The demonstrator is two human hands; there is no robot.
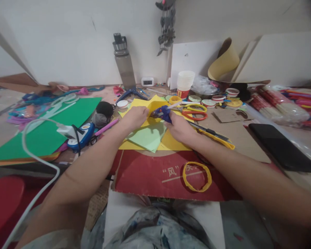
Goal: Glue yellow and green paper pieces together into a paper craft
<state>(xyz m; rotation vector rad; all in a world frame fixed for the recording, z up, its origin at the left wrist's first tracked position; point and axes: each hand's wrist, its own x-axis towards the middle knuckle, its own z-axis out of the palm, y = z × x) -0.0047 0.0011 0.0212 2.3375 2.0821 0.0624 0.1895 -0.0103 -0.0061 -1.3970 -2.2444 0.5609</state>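
While the L hand (138,117) pinches bent yellow paper (155,102) above the green sheets (150,138), the R hand (179,127) grips a blue glue gun (165,113), tip near the paper. Prob. the gluing step; next move needs steady paper & a small squeeze.
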